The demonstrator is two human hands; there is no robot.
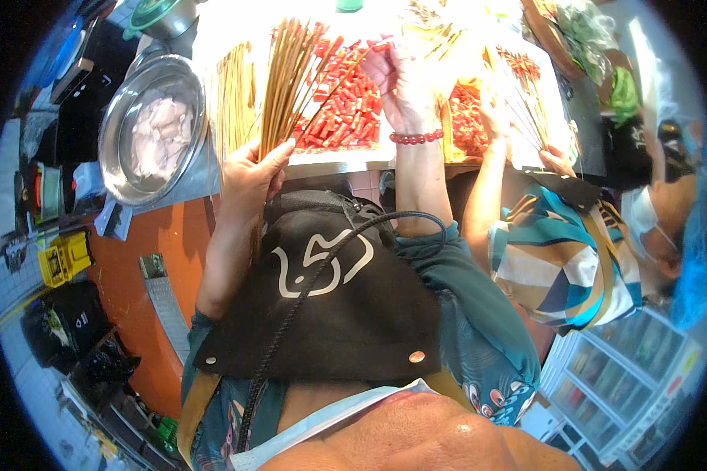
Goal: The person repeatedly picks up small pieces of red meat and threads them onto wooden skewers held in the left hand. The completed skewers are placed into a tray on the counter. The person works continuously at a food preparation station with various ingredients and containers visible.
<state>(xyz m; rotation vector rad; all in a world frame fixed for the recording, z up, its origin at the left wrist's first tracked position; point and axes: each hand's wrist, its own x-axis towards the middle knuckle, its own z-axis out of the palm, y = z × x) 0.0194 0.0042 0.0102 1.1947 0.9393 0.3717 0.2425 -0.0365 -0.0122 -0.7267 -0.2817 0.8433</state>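
My left hand (256, 165) grips a fanned bundle of thin brown sticks, apparently skewers (291, 76), by their lower ends. One stick slants away from the bundle towards my right hand (392, 82), which wears a red bead bracelet (415, 138). The fingers of my right hand hold a small red piece (381, 43) near that stick's upper end; glare blurs the detail. Between my hands lies a pile of short cut red pieces (353, 112) on a white surface. More pale skewers (235, 94) lie left of the bundle.
A metal bowl (109, 147) with pale raw meat (162, 135) stands at the left. A co-worker at the right holds skewers with red pieces (521, 70) beside a container of red food (468, 123). Green vegetables (623, 94) lie further right.
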